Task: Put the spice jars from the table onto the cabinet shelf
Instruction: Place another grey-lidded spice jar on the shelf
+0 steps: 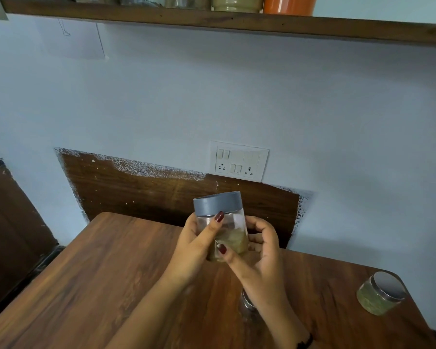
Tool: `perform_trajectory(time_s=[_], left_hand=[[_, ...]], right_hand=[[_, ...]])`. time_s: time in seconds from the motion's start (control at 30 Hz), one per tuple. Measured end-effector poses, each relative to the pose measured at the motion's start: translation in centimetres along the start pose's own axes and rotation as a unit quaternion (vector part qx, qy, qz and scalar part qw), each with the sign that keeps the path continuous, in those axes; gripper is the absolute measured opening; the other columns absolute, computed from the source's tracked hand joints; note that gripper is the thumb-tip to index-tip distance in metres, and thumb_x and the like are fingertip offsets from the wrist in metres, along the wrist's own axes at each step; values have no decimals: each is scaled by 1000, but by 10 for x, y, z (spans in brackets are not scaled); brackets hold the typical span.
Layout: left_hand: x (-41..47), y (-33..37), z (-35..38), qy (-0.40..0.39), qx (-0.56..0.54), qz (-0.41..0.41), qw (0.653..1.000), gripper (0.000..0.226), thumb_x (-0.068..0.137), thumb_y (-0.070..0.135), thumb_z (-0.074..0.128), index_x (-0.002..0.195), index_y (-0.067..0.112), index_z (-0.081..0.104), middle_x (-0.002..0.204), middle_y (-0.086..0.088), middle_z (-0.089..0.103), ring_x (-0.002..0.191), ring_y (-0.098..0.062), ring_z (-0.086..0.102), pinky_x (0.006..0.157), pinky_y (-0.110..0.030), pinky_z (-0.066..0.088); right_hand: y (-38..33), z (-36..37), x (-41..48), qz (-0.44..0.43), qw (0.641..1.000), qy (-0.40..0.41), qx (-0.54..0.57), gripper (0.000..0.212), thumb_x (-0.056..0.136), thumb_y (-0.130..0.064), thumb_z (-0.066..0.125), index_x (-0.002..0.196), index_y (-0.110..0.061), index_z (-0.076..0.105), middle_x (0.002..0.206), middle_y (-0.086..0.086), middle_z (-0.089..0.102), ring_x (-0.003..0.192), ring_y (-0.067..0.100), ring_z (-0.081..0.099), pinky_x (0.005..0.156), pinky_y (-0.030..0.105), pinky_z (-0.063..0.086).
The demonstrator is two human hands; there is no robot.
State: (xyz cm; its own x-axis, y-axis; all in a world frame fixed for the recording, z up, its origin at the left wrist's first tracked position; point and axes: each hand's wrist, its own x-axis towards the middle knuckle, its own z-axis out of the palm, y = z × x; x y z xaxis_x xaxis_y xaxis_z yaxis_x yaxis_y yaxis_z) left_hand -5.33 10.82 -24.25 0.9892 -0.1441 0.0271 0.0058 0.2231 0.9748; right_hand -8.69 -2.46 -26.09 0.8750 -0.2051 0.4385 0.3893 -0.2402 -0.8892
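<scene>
Head view: my left hand (194,244) and right hand (261,250) both clasp the jar (234,238) upright, steadying it, I judge, for the shelf (212,21) above.

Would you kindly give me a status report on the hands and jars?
Left hand and right hand both grip the grey-lidded jar, upright above the table. Green-filled jar waits at the table's right corner. Shelf overhead, path looks clear.
</scene>
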Motion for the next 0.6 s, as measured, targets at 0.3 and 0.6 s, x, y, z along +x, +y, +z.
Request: perform_trajectory(time_s=[0.3,0.6], left_hand=[[10,20,2,-33,12,13,999,72,75,63,61,122,9,62,115,-15,71,109,-29,69,94,-39,55],[9,26,6,-85,19,-1,996,67,83,66,56,130,18,61,124,-16,68,116,-35,64,107,-61,43]], right_hand=[[-7,-2,12,125,977,-24,170,92,52,-72,80,125,-23,52,116,1,66,105,22,67,83,38,58],[-8,-3,12,124,968,-44,213,89,54,-55,89,121,-8,55,111,10,71,103,27,70,84,37,58]])
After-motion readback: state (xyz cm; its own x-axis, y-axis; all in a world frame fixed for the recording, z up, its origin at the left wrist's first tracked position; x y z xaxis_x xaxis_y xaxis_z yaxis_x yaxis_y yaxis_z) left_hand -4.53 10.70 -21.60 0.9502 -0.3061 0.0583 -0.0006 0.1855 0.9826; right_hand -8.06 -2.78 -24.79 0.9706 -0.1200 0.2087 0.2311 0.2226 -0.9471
